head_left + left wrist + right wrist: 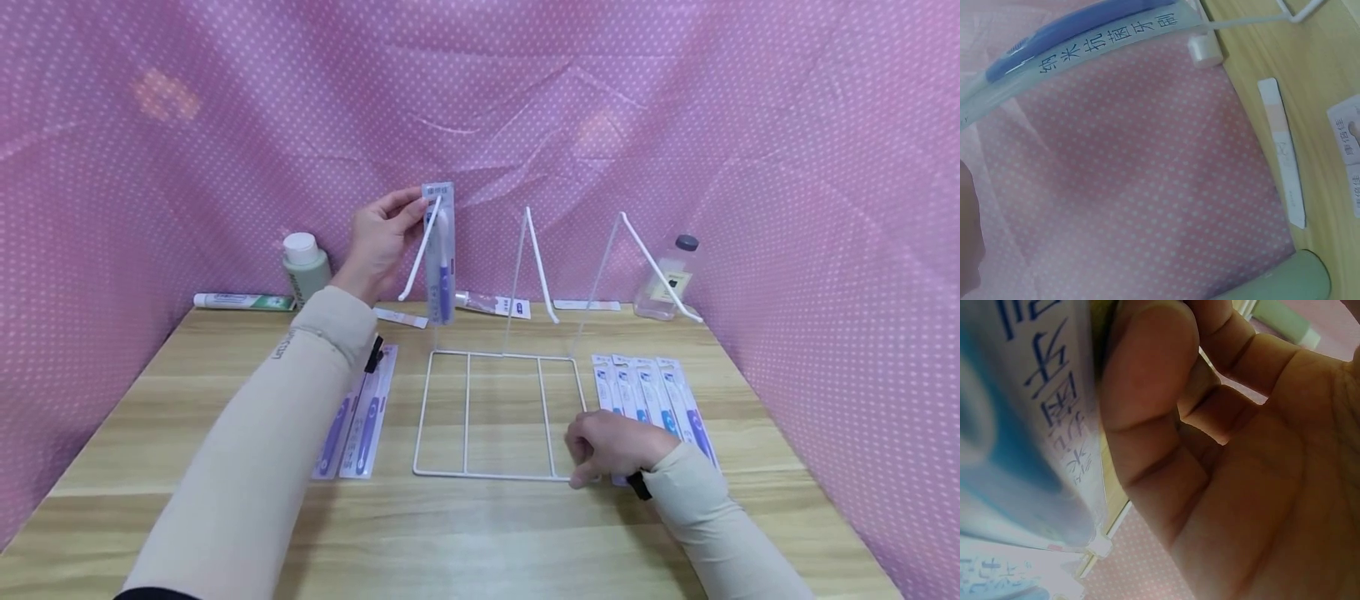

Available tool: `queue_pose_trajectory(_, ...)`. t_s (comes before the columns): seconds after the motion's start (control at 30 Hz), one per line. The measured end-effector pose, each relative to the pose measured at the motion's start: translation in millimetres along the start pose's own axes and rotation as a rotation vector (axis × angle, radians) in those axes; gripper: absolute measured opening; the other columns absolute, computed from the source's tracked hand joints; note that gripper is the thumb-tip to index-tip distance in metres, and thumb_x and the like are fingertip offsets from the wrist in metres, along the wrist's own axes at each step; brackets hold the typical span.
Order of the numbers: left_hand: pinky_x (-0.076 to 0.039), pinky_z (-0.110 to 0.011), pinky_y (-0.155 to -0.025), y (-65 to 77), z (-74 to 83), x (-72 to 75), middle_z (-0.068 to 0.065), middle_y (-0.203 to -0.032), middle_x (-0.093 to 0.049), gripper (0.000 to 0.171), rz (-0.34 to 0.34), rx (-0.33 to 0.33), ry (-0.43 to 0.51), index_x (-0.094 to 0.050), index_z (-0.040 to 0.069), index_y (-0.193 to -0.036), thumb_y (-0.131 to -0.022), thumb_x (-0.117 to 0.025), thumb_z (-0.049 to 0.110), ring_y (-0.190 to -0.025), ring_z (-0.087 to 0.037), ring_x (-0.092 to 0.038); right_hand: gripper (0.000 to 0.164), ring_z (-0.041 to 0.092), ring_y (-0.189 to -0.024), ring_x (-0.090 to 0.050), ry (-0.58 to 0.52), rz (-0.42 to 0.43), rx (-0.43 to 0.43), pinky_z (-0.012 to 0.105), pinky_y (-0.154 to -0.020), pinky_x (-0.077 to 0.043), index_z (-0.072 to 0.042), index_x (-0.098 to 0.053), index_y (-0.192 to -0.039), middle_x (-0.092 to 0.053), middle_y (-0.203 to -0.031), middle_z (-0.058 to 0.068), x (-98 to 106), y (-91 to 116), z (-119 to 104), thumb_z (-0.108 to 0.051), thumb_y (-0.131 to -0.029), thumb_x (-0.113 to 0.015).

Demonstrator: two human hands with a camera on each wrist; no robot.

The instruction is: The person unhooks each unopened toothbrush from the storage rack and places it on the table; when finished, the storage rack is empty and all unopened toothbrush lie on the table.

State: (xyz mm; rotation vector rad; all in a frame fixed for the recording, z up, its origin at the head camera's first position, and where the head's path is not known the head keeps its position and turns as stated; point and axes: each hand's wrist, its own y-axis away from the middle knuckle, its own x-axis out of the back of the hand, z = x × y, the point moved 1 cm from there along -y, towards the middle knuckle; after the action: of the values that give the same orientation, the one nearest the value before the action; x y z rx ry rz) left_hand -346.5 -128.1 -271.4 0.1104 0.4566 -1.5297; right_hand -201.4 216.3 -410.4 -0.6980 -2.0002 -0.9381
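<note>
A white wire display rack [504,356] stands on the table, with three slanting hooks rising over its flat base. At the leftmost hook [420,250], my left hand [384,237] pinches the top of a packaged purple toothbrush [444,283], which hangs upright behind the hook's arm. The left wrist view shows the toothbrush pack [1104,44] across its upper left. My right hand [618,442] grips the rack's front right corner with curled fingers; the hand hides the wire there. Close beside it lie several packaged toothbrushes [651,392], one blue-handled pack [1016,444] looming in the right wrist view.
More purple toothbrush packs [367,425] lie left of the rack. Along the back stand a green bottle [307,271] and a clear bottle [663,287], with toothpaste tubes [247,302] lying nearby. A pink dotted cloth [480,108] encloses the table's back and sides.
</note>
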Motion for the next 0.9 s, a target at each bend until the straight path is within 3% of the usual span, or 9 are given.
queue_pose_trajectory(0.27,-0.061,-0.02,-0.089,24.2,12.3,-1.1,0.0,-0.101,-0.075,0.014,-0.027,0.01,-0.036,-0.074,0.006,-0.113,-0.1,-0.07,0.003,-0.092,-0.011,-0.071,0.034,0.012,-0.077,-0.053,0.005,-0.013,-0.031,0.028,-0.069,-0.044,-0.019,-0.061,-0.075,-0.058,-0.08,-0.006,1.1,-1.6,-1.6,-0.033,-0.082,-0.091)
queue_pose_trajectory(0.53,-0.06,-0.021,-0.092,73.6,31.3,10.1,-0.001,-0.106,-0.072,0.015,-0.103,0.004,-0.157,-0.073,0.006,-0.115,-0.1,-0.073,0.01,-0.101,-0.013,-0.066,0.035,0.011,-0.077,-0.052,0.004,0.002,-0.01,0.027,-0.069,-0.044,-0.019,-0.061,-0.075,-0.058,-0.08,-0.006,1.0,0.9,-0.3,-0.033,-0.082,-0.092)
queue_pose_trajectory(0.73,-0.059,-0.02,-0.09,110.4,47.3,15.8,-0.002,-0.108,-0.067,0.017,-0.177,0.005,-0.274,-0.069,0.008,-0.117,-0.102,-0.072,0.015,-0.098,-0.014,-0.062,0.035,0.01,-0.076,-0.052,0.004,0.006,-0.003,0.026,-0.067,-0.044,-0.018,-0.061,-0.076,-0.058,-0.079,-0.006,1.1,4.1,-1.5,-0.034,-0.081,-0.092)
queue_pose_trajectory(0.9,-0.06,-0.02,-0.09,139.7,57.3,22.1,-0.002,-0.107,-0.067,0.017,-0.194,0.006,-0.318,-0.067,0.008,-0.116,-0.102,-0.072,0.016,-0.096,-0.013,-0.064,0.035,0.011,-0.076,-0.052,0.001,-0.002,-0.013,0.027,-0.068,-0.044,-0.017,-0.061,-0.076,-0.058,-0.08,-0.006,0.4,4.4,-4.0,-0.034,-0.081,-0.092)
